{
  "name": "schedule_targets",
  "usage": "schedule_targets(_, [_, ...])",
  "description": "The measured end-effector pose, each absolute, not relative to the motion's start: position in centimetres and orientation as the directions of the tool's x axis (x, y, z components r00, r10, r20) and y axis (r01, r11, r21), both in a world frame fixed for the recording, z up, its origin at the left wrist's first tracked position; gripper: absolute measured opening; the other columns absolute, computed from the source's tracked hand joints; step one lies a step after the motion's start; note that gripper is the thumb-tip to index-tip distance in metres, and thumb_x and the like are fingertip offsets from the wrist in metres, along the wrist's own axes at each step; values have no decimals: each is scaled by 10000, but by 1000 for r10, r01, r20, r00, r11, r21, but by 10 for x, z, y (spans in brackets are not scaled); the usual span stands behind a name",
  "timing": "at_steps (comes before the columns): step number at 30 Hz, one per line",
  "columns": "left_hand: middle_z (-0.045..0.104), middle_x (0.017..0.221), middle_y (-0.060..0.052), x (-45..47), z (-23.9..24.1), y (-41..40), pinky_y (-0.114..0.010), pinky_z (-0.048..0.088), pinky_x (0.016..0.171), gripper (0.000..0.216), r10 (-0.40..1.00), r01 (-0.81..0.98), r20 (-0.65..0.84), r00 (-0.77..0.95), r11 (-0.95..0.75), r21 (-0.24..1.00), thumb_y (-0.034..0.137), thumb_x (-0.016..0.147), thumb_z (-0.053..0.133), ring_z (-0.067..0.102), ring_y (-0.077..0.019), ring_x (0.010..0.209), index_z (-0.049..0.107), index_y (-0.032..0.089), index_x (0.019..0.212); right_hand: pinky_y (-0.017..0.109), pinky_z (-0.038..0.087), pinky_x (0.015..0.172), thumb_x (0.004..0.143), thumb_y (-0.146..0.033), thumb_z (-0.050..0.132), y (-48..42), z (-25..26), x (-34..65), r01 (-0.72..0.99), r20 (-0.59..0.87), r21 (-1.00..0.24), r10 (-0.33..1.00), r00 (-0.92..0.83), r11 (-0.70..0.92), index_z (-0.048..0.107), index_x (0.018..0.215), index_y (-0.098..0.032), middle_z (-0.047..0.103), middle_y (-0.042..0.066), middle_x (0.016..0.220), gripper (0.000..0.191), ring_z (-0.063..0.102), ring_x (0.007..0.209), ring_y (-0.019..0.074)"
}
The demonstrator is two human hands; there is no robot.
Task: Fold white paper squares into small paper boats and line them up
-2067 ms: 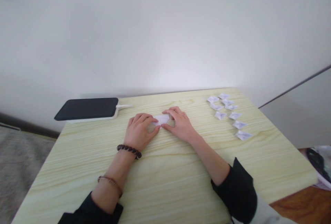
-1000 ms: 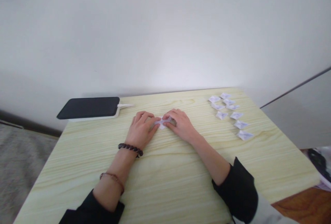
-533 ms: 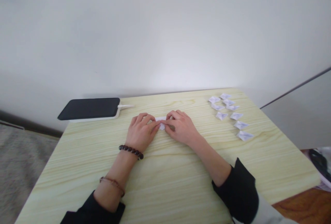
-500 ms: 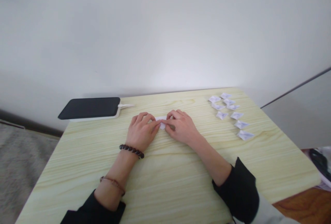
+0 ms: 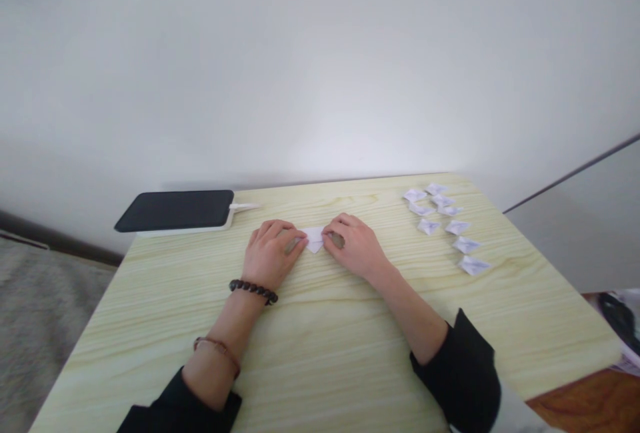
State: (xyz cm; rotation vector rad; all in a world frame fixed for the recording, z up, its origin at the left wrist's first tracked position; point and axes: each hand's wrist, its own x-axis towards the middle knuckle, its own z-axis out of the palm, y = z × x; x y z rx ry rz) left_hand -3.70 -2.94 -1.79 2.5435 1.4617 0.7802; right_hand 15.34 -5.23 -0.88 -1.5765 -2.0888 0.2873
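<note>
A small folded white paper piece point(image 5: 315, 239) lies on the pale wooden table point(image 5: 320, 346), its point toward me. My left hand point(image 5: 270, 256) rests beside it on the left, fingers curled and pinching its left edge. My right hand point(image 5: 353, 248) sits on the right, thumb and forefinger pinched on the paper's right edge. Both hands press the paper against the table. A dark bead bracelet point(image 5: 251, 289) and a thin brown one point(image 5: 216, 351) circle my left wrist.
Several finished folded paper pieces point(image 5: 447, 226) lie in two rows at the table's far right. A black phone point(image 5: 175, 210) on a white base with a plugged cable point(image 5: 244, 207) overhangs the far left corner. A white wall stands behind the table.
My fingers have moved apart off the paper's middle, so its folded triangular shape now shows between the two hands. The view has shifted slightly.
</note>
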Motion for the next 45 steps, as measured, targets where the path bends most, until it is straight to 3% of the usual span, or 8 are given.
schedule_targets(5, [618,1084,-74,-37,-23,-26,-457,426,906,276,870,794,336,362,-476,378,342,855,561,517,-271,1054,662,240,1090,345,413,866,847,-316,612,-47,-17,155,789,264,-529,945,-195,311,648,954,-202,610,46,966,161,557,954,195])
schedule_targets(19, [619,1086,-54,-38,-22,-25,-446,396,934,221,867,758,290,405,-496,424,335,828,584,499,-263,1071,657,230,1008,380,377,928,816,-260,639,-49,-12,157,756,216,-577,950,-224,309,616,948,-191,564,64,1063,150,533,1058,204])
schedule_targets(25, [614,1140,-78,-37,-20,-26,-460,400,930,340,857,751,284,429,-514,415,362,822,591,504,-275,1091,616,220,1130,383,376,934,790,-223,675,-47,-14,160,704,203,-638,951,-235,311,620,911,-208,588,42,1071,134,547,1043,189])
schedule_targets(32, [696,895,-50,-37,-14,-25,-393,471,833,223,867,638,266,420,-491,593,390,815,570,607,-224,888,663,198,878,286,445,836,830,-224,603,-47,-15,158,542,352,-724,904,-241,426,608,864,-216,627,32,1003,35,583,936,149])
schedule_targets(35, [702,840,-39,-37,-12,-27,-352,498,775,258,902,603,251,350,-422,677,431,802,569,629,-199,797,666,198,854,243,451,692,812,-219,597,-50,-14,153,507,343,-772,923,-175,383,593,937,-217,644,-2,855,124,578,730,119])
schedule_targets(38, [703,841,-36,-35,-12,-30,-316,511,740,252,911,553,257,323,-402,730,421,798,575,637,-183,784,665,191,846,235,447,662,793,-249,614,-51,-14,149,460,343,-808,929,-140,368,569,1018,-204,660,-3,826,234,579,690,113])
schedule_targets(42, [695,841,-36,-33,-12,-33,-294,516,718,199,898,531,289,332,-432,729,367,795,586,635,-169,772,665,189,834,241,442,668,825,-301,594,-51,-14,150,538,356,-740,914,-197,404,625,804,-194,668,7,767,113,594,704,126])
schedule_targets(45, [690,848,-33,-33,-13,-33,-291,517,734,180,890,525,319,327,-452,721,349,792,588,635,-169,788,668,190,825,253,445,694,842,-291,576,-51,-13,151,592,394,-659,883,-254,464,643,798,-188,664,21,758,131,595,721,137])
